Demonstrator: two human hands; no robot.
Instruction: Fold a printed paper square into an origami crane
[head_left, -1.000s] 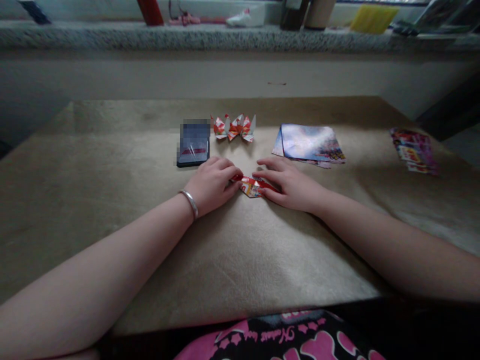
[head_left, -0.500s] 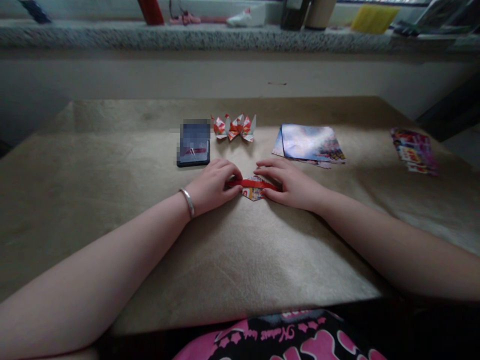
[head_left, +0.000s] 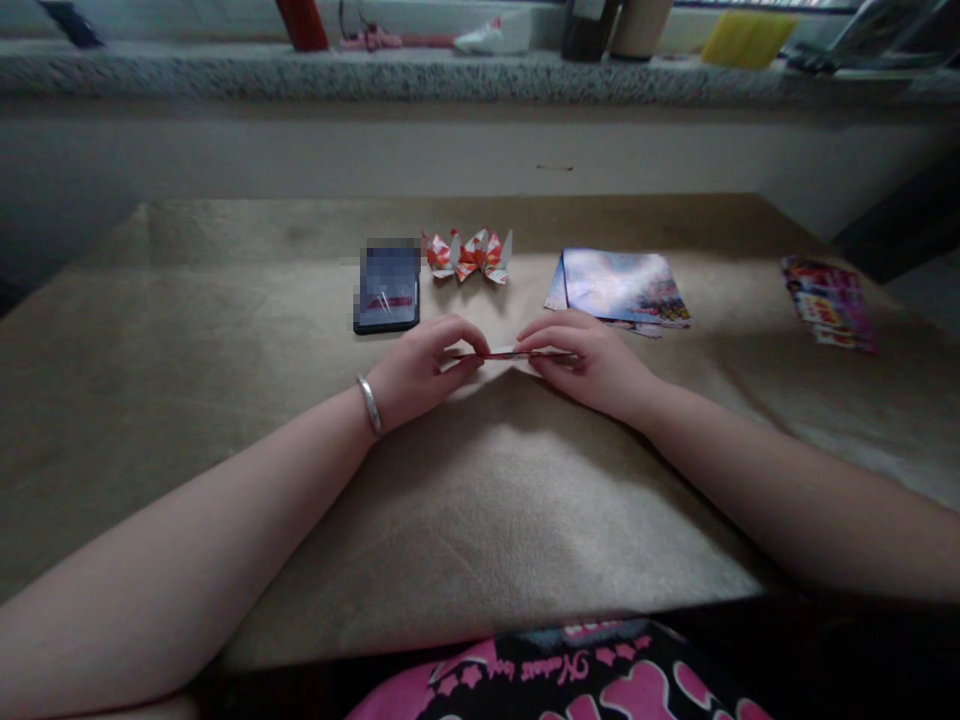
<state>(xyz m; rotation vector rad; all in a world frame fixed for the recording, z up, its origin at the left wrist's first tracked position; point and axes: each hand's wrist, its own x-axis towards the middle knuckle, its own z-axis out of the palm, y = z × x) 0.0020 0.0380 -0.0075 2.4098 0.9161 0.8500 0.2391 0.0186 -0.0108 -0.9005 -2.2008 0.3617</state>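
Note:
A folded piece of printed paper (head_left: 507, 354), red and white, is held between my two hands a little above the table. It is seen almost edge-on, as a thin strip. My left hand (head_left: 433, 366), with a silver bangle at the wrist, pinches its left end between thumb and fingers. At the other end, my right hand (head_left: 589, 360) grips the paper the same way, its fingers curled over. Both outer ends of the paper are partly hidden by my fingers. Behind it stand folded paper cranes (head_left: 471, 258) in red, orange and white.
A dark device with a screen (head_left: 387, 290) lies left of the cranes. A stack of picture sheets (head_left: 622, 285) lies behind my right hand, and colourful printed papers (head_left: 829, 305) lie at the far right. A granite sill (head_left: 450, 75) with several objects runs behind the table (head_left: 465, 520).
The folded paper has been lifted and tilted, from lying flat with its red band and printed faces showing to nearly edge-on. Both hands have closed more on its ends.

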